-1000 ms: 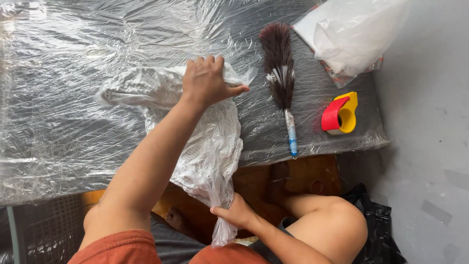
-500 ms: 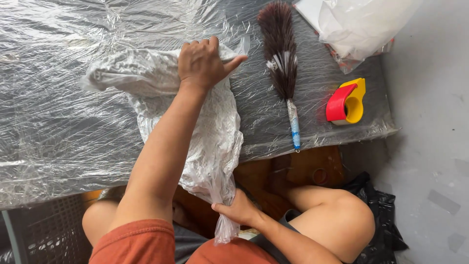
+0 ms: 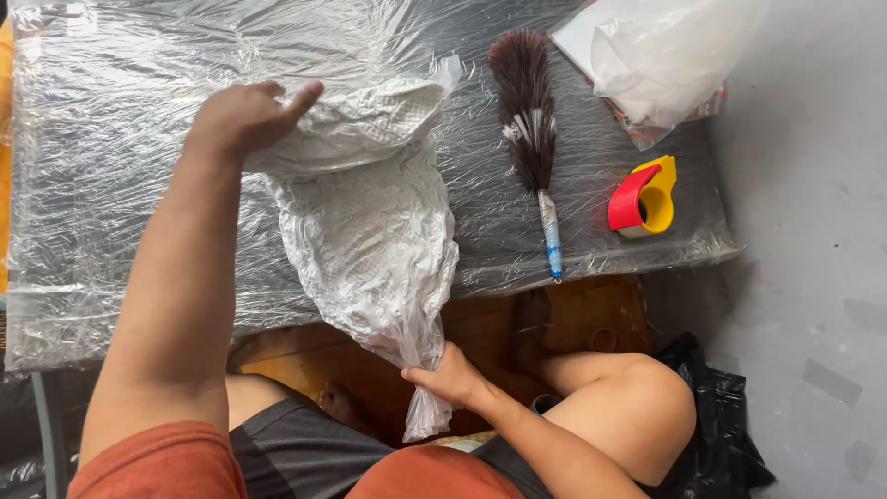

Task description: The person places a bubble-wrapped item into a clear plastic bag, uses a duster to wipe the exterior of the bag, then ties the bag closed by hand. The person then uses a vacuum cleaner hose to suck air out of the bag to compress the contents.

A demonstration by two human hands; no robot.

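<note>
A white woven cloth bundle inside a clear plastic bag point(image 3: 370, 240) lies on the film-covered table point(image 3: 111, 203) and hangs over its front edge. My left hand point(image 3: 245, 115) rests on the bundle's far end, fingers curled over it and one finger stretched out. My right hand point(image 3: 451, 374) is below the table edge, closed around the gathered neck of the bag. The bag's loose tail dangles under that hand.
A brown feather duster point(image 3: 531, 139) with a blue handle lies right of the bundle. A red and yellow tape dispenser point(image 3: 642, 196) sits near the table's right edge, a white plastic bag point(image 3: 661, 55) behind it. A black bag point(image 3: 716, 444) lies on the floor by my knee.
My left hand has slid left across the table with the bundle's far end. My right hand has kept its grip on the bag's neck below the edge.
</note>
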